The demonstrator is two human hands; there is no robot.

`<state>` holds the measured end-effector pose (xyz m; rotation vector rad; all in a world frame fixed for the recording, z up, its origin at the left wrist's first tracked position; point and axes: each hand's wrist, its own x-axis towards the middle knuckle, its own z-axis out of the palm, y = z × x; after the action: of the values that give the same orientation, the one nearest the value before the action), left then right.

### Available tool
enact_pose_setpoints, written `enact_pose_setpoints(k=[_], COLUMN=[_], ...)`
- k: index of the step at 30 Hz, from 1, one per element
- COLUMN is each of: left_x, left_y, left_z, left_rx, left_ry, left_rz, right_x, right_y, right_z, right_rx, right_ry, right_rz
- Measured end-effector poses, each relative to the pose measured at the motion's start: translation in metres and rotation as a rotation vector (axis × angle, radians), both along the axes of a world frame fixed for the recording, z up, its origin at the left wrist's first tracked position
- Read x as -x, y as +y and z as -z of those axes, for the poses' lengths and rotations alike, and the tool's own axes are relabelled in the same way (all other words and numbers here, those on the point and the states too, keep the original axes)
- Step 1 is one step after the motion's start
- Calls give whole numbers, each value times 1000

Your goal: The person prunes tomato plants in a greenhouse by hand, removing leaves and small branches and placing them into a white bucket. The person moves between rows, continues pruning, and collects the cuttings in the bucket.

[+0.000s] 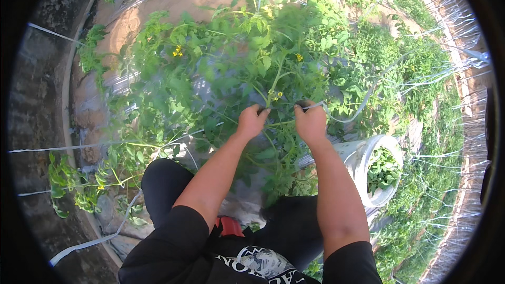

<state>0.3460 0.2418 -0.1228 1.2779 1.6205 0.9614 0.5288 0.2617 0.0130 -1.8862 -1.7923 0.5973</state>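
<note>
A tomato plant (276, 79) with yellow flowers stands in front of me. The fingers of my left hand (251, 120) are closed on its green stem, just below a flower cluster (275, 95). To the right of the stem, my right hand (311, 122) pinches the end of a pale plastic twine (349, 120), which loops away to the upper right. The two hands are a short distance apart at about the same height. The fingertips of both look dark.
A white plastic bucket (357, 165) holding cut leaves lies tilted by my right forearm. More tomato plants (426, 189) and many twines fill the right. A wall (35, 118) and a pipe (68, 98) run along the left, with twines crossing there. Plastic film covers parts of the soil.
</note>
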Motion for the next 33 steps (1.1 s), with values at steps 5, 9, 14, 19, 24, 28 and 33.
enact_pose_setpoints(k=[5, 9, 14, 19, 24, 28, 33], left_x=[27, 47, 61, 35, 0, -2, 13], left_y=[4, -9, -16, -20, -23, -29, -30], left_z=[9, 28, 26, 18, 8, 10, 14], left_rx=[60, 19, 59, -5, -1, -149, -124], left_ry=[-158, -222, 59, 87, 137, 137, 138], left_rz=[-32, 70, 341, 364, 249, 205, 176], right_x=[24, -11, -60, -18, 21, 35, 48], right_y=[-8, 11, 1, -4, -8, -3, 3], right_z=[-15, -13, 8, 10, 56, 86, 87], right_rx=[-111, -88, -18, 32, 193, 245, 110], right_ry=[38, -62, -92, 45, 131, 69, 78], right_rz=[-150, 144, 205, 70, 81, 99, 128])
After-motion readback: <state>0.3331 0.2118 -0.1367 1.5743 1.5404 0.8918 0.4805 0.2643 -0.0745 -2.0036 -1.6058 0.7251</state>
